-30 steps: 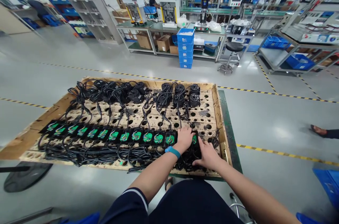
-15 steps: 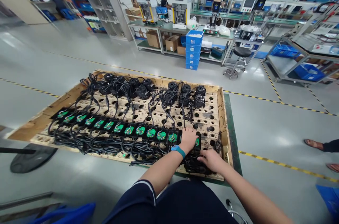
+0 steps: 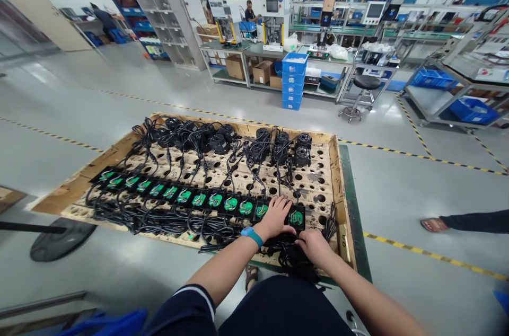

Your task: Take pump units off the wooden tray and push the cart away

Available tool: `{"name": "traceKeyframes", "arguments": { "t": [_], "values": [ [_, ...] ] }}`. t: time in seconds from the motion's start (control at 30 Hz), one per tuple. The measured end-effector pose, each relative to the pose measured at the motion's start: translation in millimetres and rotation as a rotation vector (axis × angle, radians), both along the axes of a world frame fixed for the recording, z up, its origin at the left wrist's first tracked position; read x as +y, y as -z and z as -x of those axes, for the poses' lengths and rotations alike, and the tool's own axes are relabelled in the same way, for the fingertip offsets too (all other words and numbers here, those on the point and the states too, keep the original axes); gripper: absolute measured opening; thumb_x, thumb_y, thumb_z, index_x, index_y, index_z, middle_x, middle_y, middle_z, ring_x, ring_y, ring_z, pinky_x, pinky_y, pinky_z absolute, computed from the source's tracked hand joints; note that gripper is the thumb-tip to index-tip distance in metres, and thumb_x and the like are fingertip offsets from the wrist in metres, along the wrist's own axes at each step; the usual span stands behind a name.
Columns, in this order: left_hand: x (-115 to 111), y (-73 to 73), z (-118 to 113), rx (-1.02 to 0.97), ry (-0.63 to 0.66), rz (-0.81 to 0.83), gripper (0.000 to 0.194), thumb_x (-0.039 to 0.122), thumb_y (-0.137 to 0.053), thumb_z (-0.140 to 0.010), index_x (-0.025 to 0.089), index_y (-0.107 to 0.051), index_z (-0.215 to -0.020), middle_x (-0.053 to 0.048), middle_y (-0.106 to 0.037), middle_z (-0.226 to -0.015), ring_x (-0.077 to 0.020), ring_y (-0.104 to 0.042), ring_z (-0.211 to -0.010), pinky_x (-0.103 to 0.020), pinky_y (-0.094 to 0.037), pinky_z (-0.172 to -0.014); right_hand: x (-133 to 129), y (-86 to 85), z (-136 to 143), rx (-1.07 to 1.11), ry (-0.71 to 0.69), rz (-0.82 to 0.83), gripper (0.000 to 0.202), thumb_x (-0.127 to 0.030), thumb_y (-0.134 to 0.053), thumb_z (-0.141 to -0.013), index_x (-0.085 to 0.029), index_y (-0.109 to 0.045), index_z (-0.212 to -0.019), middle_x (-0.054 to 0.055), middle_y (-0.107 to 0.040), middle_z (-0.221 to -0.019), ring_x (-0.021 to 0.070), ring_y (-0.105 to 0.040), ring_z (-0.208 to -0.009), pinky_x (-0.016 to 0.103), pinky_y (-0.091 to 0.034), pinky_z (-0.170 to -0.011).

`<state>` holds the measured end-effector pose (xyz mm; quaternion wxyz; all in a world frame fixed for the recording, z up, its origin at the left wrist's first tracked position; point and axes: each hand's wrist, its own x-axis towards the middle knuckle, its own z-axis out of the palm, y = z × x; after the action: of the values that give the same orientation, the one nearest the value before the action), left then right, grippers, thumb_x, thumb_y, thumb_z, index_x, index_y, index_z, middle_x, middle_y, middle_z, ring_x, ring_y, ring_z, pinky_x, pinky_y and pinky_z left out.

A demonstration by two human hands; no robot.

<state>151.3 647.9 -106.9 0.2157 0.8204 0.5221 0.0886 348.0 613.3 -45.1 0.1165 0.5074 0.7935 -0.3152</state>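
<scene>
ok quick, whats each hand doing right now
left hand: open, resting on the row of black units
right hand: on the black cables, grip cannot be told

Glossy grey floor (image 3: pixel 397 187), yellow-black tape lines (image 3: pixel 429 256), workbenches (image 3: pixel 274 52) behind.

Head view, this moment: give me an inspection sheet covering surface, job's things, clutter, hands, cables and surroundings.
Surface: perforated wooden board with a raised rim, on a green-edged base.
Job's things: row of black units with green windings; the end unit lies at its right.
Clutter: round black parts grouped along the far edge.
Hands: left hand rests flat beside the end unit; right hand lies on the black cable bundle; grip not visible.
Cables: black leads tangled along the near edge.
Surroundings: stacked blue bins, stool, benches, another person's foot.
</scene>
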Motion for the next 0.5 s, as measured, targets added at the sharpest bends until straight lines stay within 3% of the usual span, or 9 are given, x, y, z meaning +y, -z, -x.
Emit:
{"name": "traceKeyframes", "arguments": {
  "t": [0.13,0.27,0.4,0.5],
  "values": [
    [4,0.7,3,-0.021,0.022,0.006,0.113,0.071,-0.085,-0.052,0.016,-0.048,-0.144,-0.022,-0.054,-0.142,-0.0389,-0.043,-0.14,-0.058,-0.025,-0.121,-35,-9.2,-6,0.057,0.113,-0.121,0.026,-0.034,-0.05,-0.098,-0.017,-0.069,-0.105,0.013,-0.069,-0.113,0.0276,-0.059,-0.111,0.038,-0.043,-0.099],
    [4,3.2,4,-0.052,-0.007,0.019,0.108,0.069,-0.085,-0.054,0.019,-0.049,-0.143,-0.021,-0.053,-0.145,-0.0385,-0.041,-0.142,-0.056,-0.023,-0.123,-65,-18.6,-25,0.036,0.183,0.095,0.015,-0.035,-0.064,-0.09,-0.021,-0.068,-0.09,0.007,-0.073,-0.096,0.0237,-0.067,-0.096,0.031,-0.049,-0.082],
    [3,7.5,5,-0.06,-0.012,0.043,0.105,0.068,-0.084,-0.059,0.02,-0.048,-0.145,-0.019,-0.05,-0.149,-0.0371,-0.038,-0.145,-0.054,-0.021,-0.124,-64,-22.3,-28,-0.215,0.117,0.16,0.026,-0.04,-0.071,-0.083,-0.02,-0.07,-0.099,0.011,-0.076,-0.104,0.0294,-0.07,-0.102,0.034,-0.051,-0.082],
    [4,10.5,6,-0.054,-0.012,0.061,0.103,0.065,-0.084,-0.062,0.021,-0.046,-0.147,-0.018,-0.049,-0.151,-0.0376,-0.037,-0.146,-0.054,-0.021,-0.124,-60,-24.0,-24,-0.275,0.079,0.166,0.028,-0.039,-0.069,-0.084,-0.019,-0.072,-0.103,0.014,-0.076,-0.106,0.0314,-0.07,-0.101,0.036,-0.052,-0.082]
  ]
}}
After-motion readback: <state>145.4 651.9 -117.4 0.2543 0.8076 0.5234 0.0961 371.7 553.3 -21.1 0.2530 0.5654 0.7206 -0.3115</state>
